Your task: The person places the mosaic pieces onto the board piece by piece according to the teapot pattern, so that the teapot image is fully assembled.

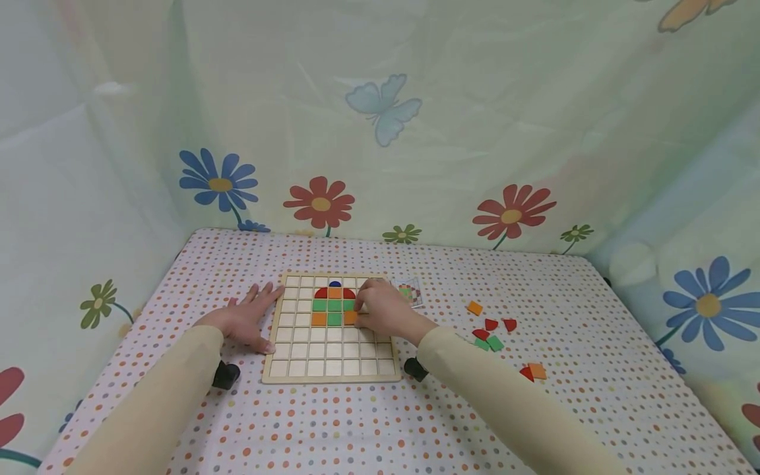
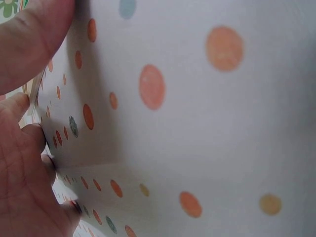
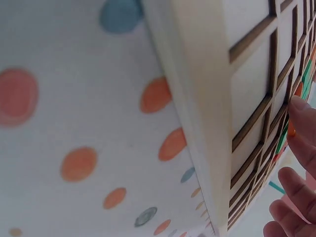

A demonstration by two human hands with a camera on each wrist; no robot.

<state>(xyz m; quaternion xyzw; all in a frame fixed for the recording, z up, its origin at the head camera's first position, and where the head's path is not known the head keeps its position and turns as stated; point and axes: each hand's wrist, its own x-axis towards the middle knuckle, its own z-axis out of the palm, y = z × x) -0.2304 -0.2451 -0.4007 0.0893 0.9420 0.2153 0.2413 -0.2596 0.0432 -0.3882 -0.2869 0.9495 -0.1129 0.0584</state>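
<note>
A wooden grid board lies on the table, with coloured tiles in its upper middle cells. Blue tops the pattern; red pieces flank an orange square, above green squares and a lower row of orange and green. My left hand spreads along the board's left edge, fingertips and thumb touching the frame. At the lower row's right end, my right hand pinches an orange square tile between thumb and finger, at its cell. The right hand hides cells to its right.
A small printed pattern card lies beyond the right hand, partly covered. Farther right are loose tiles: an orange square, red rounded pieces, green squares and another orange square. A dotted cloth covers the table.
</note>
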